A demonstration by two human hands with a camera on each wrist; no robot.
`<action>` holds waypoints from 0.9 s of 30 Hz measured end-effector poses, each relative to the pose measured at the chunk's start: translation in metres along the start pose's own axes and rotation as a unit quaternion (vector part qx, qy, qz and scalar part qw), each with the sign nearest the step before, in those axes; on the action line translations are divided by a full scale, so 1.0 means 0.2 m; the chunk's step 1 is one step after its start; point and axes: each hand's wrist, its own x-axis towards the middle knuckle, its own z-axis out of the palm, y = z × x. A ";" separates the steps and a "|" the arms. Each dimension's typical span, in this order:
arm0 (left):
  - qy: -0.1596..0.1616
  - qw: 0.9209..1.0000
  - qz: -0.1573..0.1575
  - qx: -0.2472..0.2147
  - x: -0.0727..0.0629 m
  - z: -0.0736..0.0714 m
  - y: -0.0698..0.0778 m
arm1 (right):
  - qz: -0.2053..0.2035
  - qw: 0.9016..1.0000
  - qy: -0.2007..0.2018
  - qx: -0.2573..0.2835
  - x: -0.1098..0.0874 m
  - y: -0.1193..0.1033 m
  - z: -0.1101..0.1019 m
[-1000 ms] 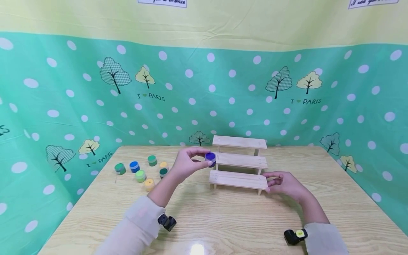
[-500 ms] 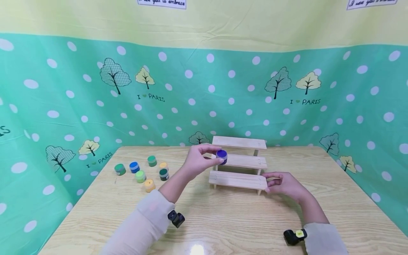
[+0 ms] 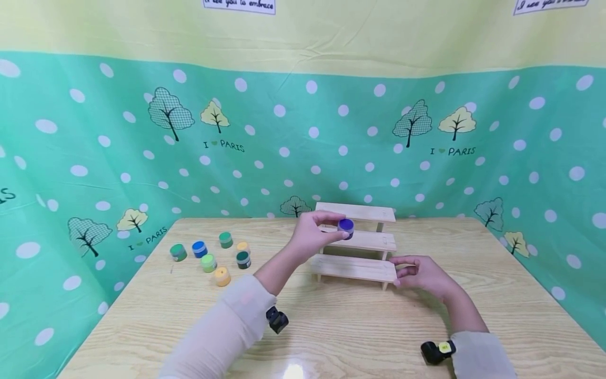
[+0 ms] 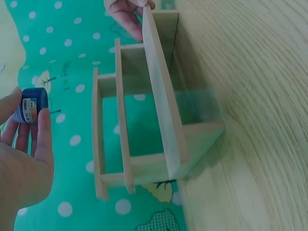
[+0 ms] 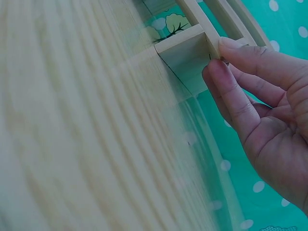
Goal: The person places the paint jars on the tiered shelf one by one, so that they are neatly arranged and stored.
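A small paint jar with a dark blue-purple lid is pinched between the thumb and fingers of my left hand. It is held in the air in front of the middle step of a three-step wooden rack. In the left wrist view the jar shows a printed label on its side. My right hand grips the right end of the rack's lowest step. The right wrist view shows that thumb and the fingertips pinching the board's end.
Several paint jars stand on the left of the wooden table, among them a blue jar, a light green jar, a dark green jar and a yellow-orange jar. A green dotted cloth hangs behind the table.
My left hand has carried the paint jar to the right and slightly up, from the rack's left edge to in front of its middle step. The right hand has stayed on the rack.
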 end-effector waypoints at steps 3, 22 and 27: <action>0.004 1.000 0.000 0.023 0.02 0.04 0.00 | 0.001 1.000 0.001 -0.001 0.00 0.00 0.00; 0.010 0.997 0.020 0.080 0.16 0.21 0.01 | 0.003 1.000 -0.005 -0.009 0.00 0.01 -0.01; 0.017 0.996 0.023 0.081 0.20 0.25 0.01 | 0.007 1.000 -0.005 -0.011 0.01 0.02 -0.01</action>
